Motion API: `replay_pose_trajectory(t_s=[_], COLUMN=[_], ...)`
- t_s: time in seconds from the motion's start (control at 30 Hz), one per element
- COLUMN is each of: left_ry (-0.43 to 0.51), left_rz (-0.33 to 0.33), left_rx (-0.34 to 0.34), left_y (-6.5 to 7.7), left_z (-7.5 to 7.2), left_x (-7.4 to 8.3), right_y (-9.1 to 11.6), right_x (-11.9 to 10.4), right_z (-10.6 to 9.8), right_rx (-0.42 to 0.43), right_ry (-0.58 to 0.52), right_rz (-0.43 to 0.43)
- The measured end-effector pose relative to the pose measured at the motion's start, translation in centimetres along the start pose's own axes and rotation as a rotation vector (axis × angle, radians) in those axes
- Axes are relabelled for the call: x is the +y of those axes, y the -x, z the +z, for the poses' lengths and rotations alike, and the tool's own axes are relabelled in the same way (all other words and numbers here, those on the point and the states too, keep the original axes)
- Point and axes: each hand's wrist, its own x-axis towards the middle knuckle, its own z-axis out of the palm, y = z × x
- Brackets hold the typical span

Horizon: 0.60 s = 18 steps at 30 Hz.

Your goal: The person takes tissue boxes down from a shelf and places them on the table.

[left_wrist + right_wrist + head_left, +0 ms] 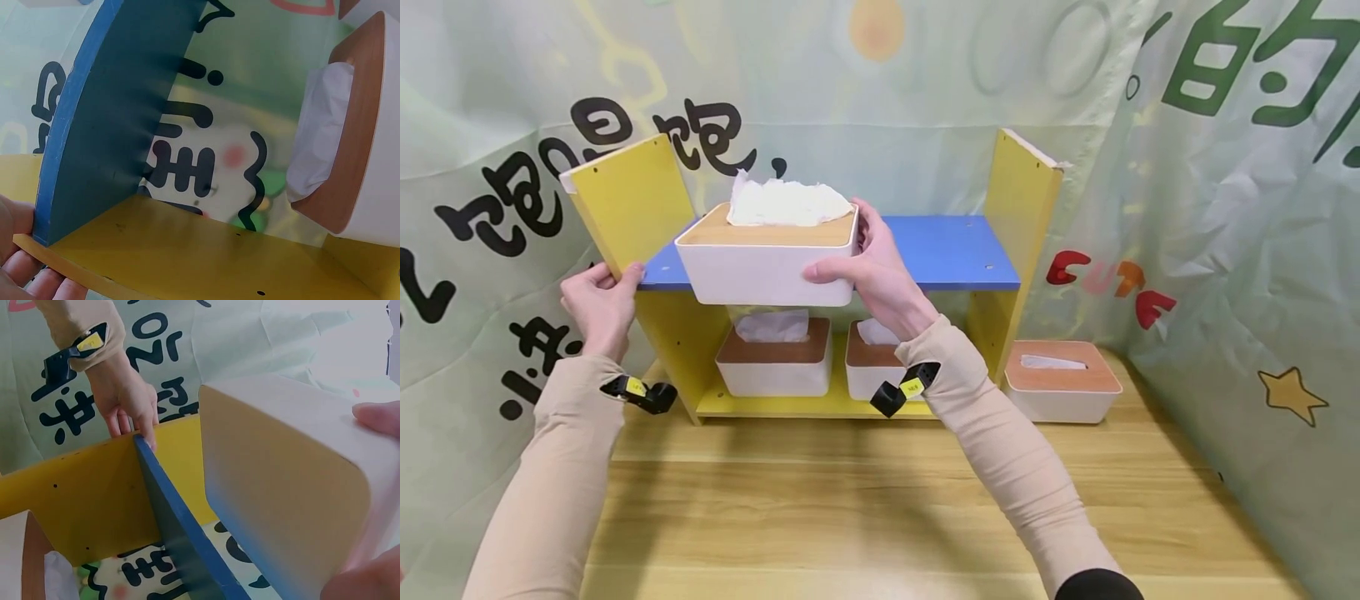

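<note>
My right hand (883, 271) grips the right end of a white tissue box (760, 271) with a wood-look lid, thumb on its front face. Tissue (786, 202) sticks up from the lid's slot. The box is held level in front of the blue shelf board (951, 250), overlapping its left half in the head view; the right wrist view shows its underside (281, 487). My left hand (601, 304) pinches the front edge of the shelf unit's yellow left side panel (632, 204), with the thumb at the blue board's corner.
Two more tissue boxes (775, 367) stand on the yellow bottom board (842, 407). Another tissue box (1063, 387) sits on the wooden table (820, 500), right of the unit. A printed cloth (880, 158) hangs behind and at both sides.
</note>
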Motion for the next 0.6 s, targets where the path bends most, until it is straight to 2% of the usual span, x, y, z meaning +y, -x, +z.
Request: replay_pose_trajectory(t_s=[0.6], left_ry=[0.004], left_rz=[0.034], left_rx=[0.006], left_y=[0.1], left_z=[0.0], left_x=[0.0], right_y=[3.0], right_x=[-2.0], right_z=[0.4], right_rx=[-0.028], right_ry=[-0.021], right_rz=[-0.027])
